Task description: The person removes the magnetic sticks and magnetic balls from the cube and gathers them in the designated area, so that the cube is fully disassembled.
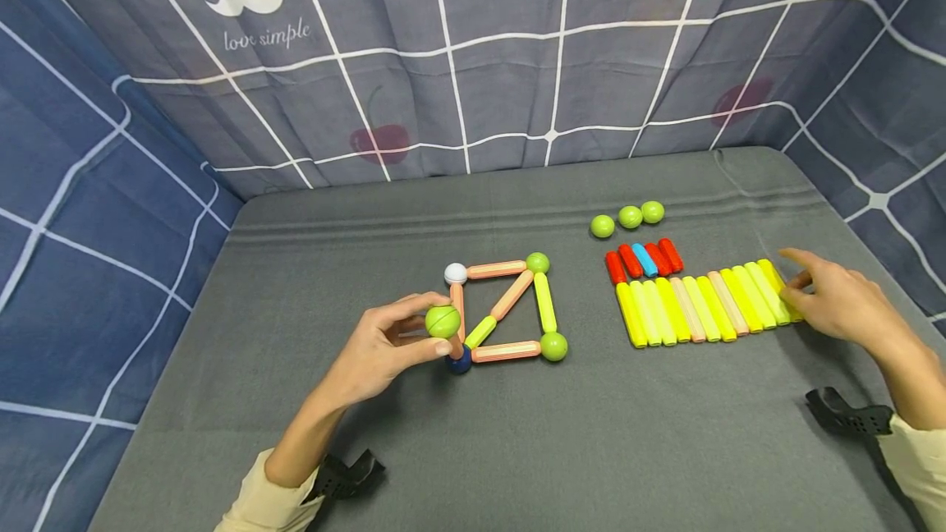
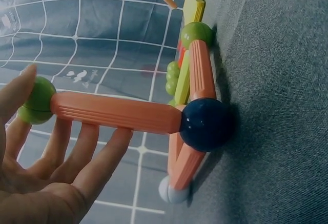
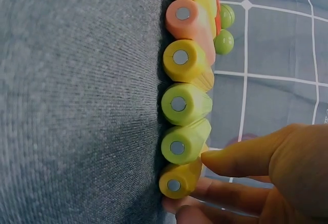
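My left hand holds a green ball with the thumb against it. The ball sits atop an orange magnetic rod, which stands up from a dark blue ball. That blue ball is one corner of a flat frame of rods and balls, with a white ball, a green ball and another green ball at the other corners. A diagonal of an orange and a yellow-green rod crosses it. My right hand pinches the end yellow magnetic rod of a row, thumb and fingers on either side.
The row of yellow, lime and orange rods lies on the right of the grey cloth. Behind it are several red rods and a blue rod. Three green balls lie farther back. Checked curtains surround the table.
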Available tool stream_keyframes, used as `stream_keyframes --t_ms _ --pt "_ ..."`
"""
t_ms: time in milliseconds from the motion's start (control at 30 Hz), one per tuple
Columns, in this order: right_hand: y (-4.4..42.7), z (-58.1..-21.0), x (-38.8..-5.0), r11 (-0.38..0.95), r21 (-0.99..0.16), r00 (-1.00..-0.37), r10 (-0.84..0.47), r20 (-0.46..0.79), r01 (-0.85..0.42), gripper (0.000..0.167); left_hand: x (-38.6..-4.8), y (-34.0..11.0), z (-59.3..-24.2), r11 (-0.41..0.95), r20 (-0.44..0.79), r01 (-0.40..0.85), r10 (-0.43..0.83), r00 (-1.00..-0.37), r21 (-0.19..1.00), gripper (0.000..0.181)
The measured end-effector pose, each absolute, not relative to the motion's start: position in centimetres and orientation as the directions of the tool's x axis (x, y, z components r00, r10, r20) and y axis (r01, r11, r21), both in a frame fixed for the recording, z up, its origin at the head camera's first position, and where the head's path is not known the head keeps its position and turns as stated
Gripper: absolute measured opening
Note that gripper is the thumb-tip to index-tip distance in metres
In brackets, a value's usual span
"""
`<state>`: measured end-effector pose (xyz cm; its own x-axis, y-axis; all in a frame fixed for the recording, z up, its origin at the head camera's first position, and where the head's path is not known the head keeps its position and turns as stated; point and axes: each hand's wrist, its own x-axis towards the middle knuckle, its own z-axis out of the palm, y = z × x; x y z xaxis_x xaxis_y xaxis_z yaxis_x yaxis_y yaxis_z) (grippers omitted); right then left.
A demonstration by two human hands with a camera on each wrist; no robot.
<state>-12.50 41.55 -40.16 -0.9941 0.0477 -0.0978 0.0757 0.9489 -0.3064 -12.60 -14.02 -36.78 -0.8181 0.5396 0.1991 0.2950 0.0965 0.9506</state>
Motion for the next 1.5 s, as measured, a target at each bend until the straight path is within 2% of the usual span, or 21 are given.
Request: stream_keyframes --t_ms 200,467,667,867,933,1100,1200,1333,1500 --pt "41.2 -40.0 -12.3 0.945 -0.317 -0.996 0.068 -0.062 0.084 0.05 -12.6 -14.0 -36.9 0.096 0.196 0.296 0.551 -0.811 0.95 0.041" --pt "38.5 -38.4 -11.7 0.942 -0.323 -0.993 0.109 0.051 0.087 0.046 -12.6 -13.9 -37.2 0.112 0.234 0.34 0.526 -0.817 0.934 0.042" --pt "34.4 -36.9 -11.3 0.92 -0.374 -0.975 -0.036 0.218 -0.118 0.038 -12.5 -13.9 -37.4 0.145 0.213 0.324 0.5 -0.84 0.935 0.055" --pt "29.0 -35.4 -11.1 0.869 -0.39 -0.924 -0.17 0.342 -0.304 0.035 -12.5 -13.7 -38.2 0.232 0.111 0.249 0.483 -0.868 0.94 0.029" --pt "27.2 -35.1 -11.1 0.847 -0.394 -0.904 -0.206 0.376 -0.357 0.034 -12.5 -13.6 -38.5 0.263 0.081 0.229 0.474 -0.877 0.937 0.025" --pt "23.0 -34.7 -11.0 0.763 -0.418 -0.844 -0.304 0.442 -0.494 0.034 -12.6 -13.4 -38.8 0.228 0.059 0.19 0.481 -0.875 0.955 0.029" --pt "20.6 -34.5 -10.9 0.684 -0.473 -0.819 -0.35 0.455 -0.555 0.036 -12.6 -13.3 -38.9 0.202 0.061 0.182 0.491 -0.869 0.962 0.03" --pt "17.4 -33.9 -10.8 0.521 -0.593 -0.789 -0.405 0.462 -0.614 0.036 -12.7 -13.3 -38.9 0.189 0.064 0.18 0.496 -0.866 0.965 0.03" --pt "13.0 -33.1 -10.9 0.371 -0.644 -0.729 -0.5 0.468 -0.669 0.028 -12.6 -13.3 -39.0 0.17 0.059 0.164 0.497 -0.866 0.972 0.031"
